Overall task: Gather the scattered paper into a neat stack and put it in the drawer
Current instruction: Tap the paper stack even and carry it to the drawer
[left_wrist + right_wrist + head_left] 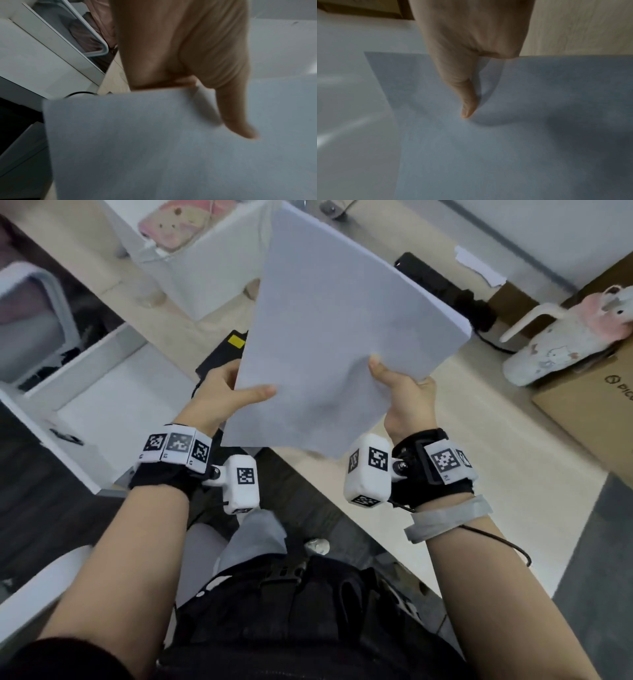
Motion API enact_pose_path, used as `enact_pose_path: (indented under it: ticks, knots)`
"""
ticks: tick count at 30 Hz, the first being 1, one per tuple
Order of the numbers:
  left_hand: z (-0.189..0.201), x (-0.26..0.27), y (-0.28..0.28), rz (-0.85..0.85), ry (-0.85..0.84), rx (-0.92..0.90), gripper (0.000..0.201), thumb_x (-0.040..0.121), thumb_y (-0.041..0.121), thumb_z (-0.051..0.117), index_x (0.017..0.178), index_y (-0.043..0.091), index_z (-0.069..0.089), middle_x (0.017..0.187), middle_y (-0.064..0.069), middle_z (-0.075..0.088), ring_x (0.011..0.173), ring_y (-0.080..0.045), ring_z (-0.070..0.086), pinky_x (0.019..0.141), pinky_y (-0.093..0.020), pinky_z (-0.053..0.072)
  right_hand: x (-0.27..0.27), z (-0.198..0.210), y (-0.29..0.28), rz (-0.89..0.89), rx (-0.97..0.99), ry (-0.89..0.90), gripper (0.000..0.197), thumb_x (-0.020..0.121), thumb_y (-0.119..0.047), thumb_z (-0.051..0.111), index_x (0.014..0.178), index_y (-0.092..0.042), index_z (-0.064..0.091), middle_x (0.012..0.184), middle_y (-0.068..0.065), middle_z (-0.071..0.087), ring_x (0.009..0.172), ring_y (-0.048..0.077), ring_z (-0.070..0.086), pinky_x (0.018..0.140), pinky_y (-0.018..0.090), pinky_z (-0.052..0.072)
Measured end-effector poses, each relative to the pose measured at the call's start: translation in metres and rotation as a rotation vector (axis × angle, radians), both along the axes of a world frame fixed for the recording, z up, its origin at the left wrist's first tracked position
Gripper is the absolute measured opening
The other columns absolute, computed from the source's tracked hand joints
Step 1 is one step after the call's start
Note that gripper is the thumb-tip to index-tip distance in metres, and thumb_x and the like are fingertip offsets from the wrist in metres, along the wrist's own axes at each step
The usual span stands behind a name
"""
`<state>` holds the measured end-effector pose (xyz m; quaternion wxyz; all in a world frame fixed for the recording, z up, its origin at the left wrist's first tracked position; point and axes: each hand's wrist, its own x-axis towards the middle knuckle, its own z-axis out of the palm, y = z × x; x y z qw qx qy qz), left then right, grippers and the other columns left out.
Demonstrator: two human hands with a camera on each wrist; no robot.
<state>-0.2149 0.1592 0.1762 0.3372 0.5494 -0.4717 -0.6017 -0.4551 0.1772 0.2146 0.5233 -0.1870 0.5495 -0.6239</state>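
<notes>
The paper stack (339,337) is held above the worktop (479,440), pinched by the left hand (219,395) and right hand (404,395); its long axis runs near-to-far. The open drawer (99,392) lies left, nearer the left hand.

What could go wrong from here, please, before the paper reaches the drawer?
1. Both hands, left and right, hold the paper only at its near corners; the far end is unsupported, so sheets might fan out or slide apart.
2. The right thumb already dents the top sheet, so a harder grip could crease it.
3. The open drawer lies down to the left; swinging the stack over may catch its edge on the drawer wall.
</notes>
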Motion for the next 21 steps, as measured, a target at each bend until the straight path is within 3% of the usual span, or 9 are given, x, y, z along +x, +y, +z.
enact_pose_path:
  ticks: [4,7,9,11,13,16,19,21]
  knots:
    - [-0.003,0.010,0.002,0.170,0.020,0.038,0.040,0.065,0.019,0.085,0.101,0.021,0.068,0.098,0.010,0.073,0.096,-0.007,0.068,0.091,-0.031,0.051,0.024,-0.002,-0.012,0.115,0.032,0.029,0.021,0.074,0.012,0.070,0.078,-0.008,0.067,0.069,-0.003,0.072,0.065,0.010,0.068,0.060,0.022,0.053]
    - [-0.005,0.030,0.001,0.282,-0.034,0.042,0.039,0.070,0.019,0.083,0.105,0.011,0.068,0.100,0.002,0.073,0.095,-0.014,0.070,0.092,-0.038,0.053,0.044,0.002,-0.024,0.207,0.056,0.056,0.023,0.072,0.013,0.071,0.076,-0.009,0.064,0.069,-0.003,0.072,0.068,0.014,0.068,0.068,0.027,0.056]
    - [-0.004,0.045,-0.001,0.352,-0.068,0.028,0.025,0.074,0.018,0.082,0.095,0.014,0.070,0.097,0.000,0.073,0.092,-0.016,0.070,0.090,-0.039,0.054,0.059,0.006,-0.033,0.268,0.071,0.078,0.022,0.072,0.013,0.071,0.077,-0.006,0.062,0.073,-0.001,0.072,0.074,0.018,0.067,0.078,0.032,0.056]
    - [-0.002,0.063,-0.004,0.390,-0.111,0.012,0.016,0.075,0.016,0.080,0.086,0.019,0.069,0.092,0.005,0.072,0.086,-0.011,0.070,0.089,-0.036,0.054,0.074,0.008,-0.044,0.360,0.063,0.109,0.023,0.071,0.011,0.073,0.088,-0.001,0.065,0.089,0.007,0.072,0.085,0.024,0.068,0.082,0.034,0.055]
    - [-0.001,0.086,-0.008,0.439,-0.157,0.017,0.017,0.075,0.015,0.080,0.088,0.016,0.069,0.093,0.002,0.072,0.088,-0.013,0.069,0.090,-0.036,0.053,0.090,0.009,-0.056,0.462,0.048,0.139,0.030,0.072,0.006,0.074,0.098,-0.006,0.065,0.099,0.009,0.070,0.094,0.024,0.067,0.083,0.034,0.054]
    - [-0.004,0.124,-0.015,0.507,-0.218,0.042,0.028,0.074,0.015,0.080,0.099,0.009,0.069,0.100,-0.007,0.071,0.094,-0.020,0.068,0.090,-0.037,0.053,0.116,0.015,-0.076,0.636,0.076,0.220,0.029,0.075,-0.006,0.073,0.103,-0.011,0.066,0.097,0.003,0.071,0.090,0.018,0.068,0.078,0.032,0.053]
    - [-0.008,0.157,-0.020,0.578,-0.252,0.070,0.029,0.076,0.014,0.079,0.102,0.008,0.069,0.101,-0.005,0.069,0.091,-0.017,0.066,0.082,-0.027,0.049,0.154,0.024,-0.094,0.934,0.103,0.301,0.041,0.070,-0.018,0.069,0.110,-0.006,0.065,0.102,0.006,0.071,0.097,0.022,0.067,0.090,0.037,0.051]
    - [-0.011,0.179,-0.025,0.641,-0.260,0.107,0.031,0.076,0.015,0.079,0.104,0.008,0.068,0.104,-0.006,0.069,0.092,-0.017,0.064,0.083,-0.027,0.048,0.182,0.030,-0.103,1.120,0.107,0.326,0.047,0.070,-0.019,0.066,0.116,-0.007,0.062,0.107,0.009,0.068,0.099,0.024,0.065,0.093,0.041,0.047]
